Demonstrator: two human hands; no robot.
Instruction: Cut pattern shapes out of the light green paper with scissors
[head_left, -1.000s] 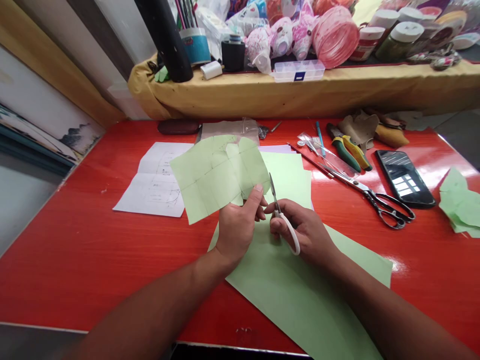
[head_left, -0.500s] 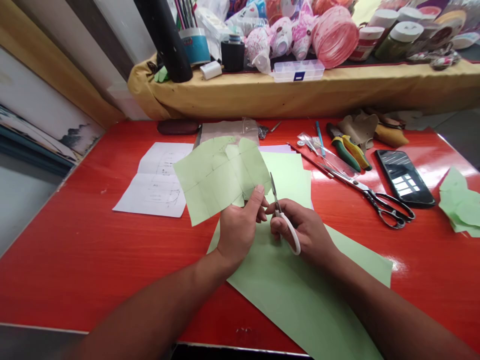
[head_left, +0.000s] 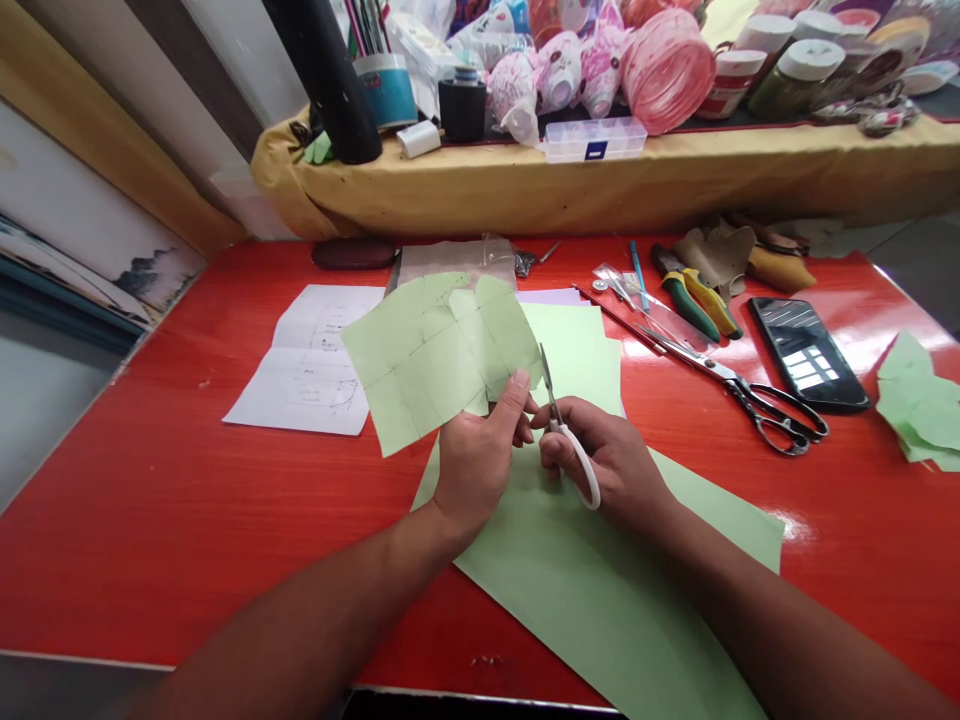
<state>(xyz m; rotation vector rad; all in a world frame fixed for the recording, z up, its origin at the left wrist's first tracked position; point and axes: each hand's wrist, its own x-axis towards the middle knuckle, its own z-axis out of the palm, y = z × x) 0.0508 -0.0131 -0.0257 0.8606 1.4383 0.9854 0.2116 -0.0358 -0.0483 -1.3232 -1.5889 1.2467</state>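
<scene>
My left hand pinches the lower right edge of a light green paper piece between thumb and fingers. Pencil lines cross this piece, and its top edge is curved with a notch in it. My right hand is closed around white-handled scissors, their blades pointing up beside the right edge of the paper. Whether the blades touch the paper I cannot tell. Beneath both hands lies a large green sheet, with more light green paper behind it.
On the red table, a white sheet with drawings lies at left. To the right are large black-handled shears, pliers, a phone and green paper scraps. A cloth-covered shelf holding jars runs along the back.
The left end of the held paper has dipped very slightly. Both hands and the scissors stay almost in place; the view has shifted a little.
</scene>
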